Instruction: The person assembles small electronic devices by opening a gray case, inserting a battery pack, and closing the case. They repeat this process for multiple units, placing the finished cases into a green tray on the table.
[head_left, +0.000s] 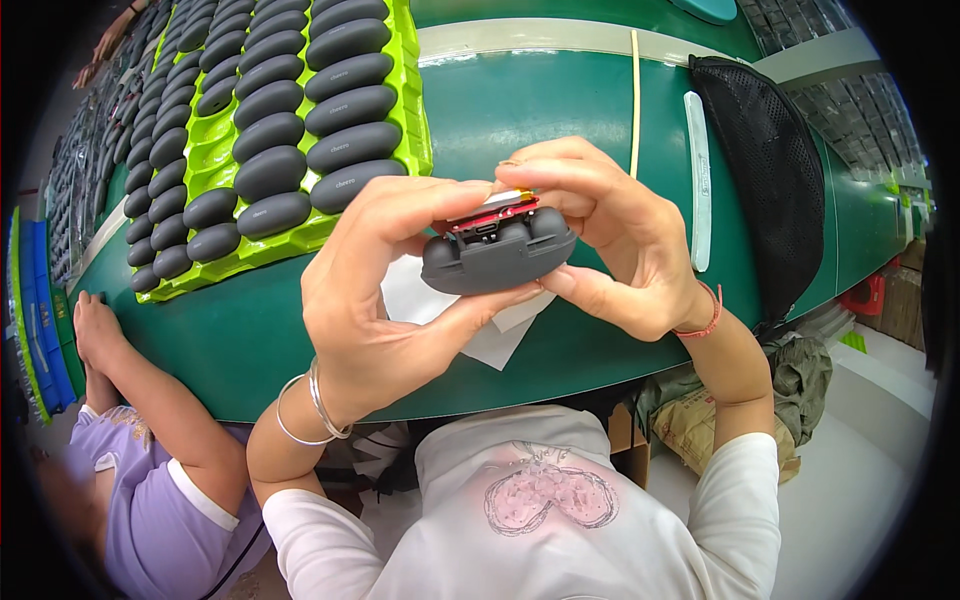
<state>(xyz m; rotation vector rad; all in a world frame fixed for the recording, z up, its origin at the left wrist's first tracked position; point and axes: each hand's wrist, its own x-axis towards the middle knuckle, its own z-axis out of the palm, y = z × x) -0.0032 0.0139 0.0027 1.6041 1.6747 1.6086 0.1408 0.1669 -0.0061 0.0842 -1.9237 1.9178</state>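
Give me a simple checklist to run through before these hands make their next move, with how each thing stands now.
1. Dark grey oval plastic shell held: ok; the left hand and right hand both grip the assembly.
2. Red-edged circuit board in sight: ok; its edge shows at the shell's upper side.
3. Board enclosed by the shell: not ok; it is exposed.
4. Board fully seated: cannot tell; fingers hide part of it.
5. Bare hollow in the bright green moulded tray: ok; at least one shows among the dark grey ovals.
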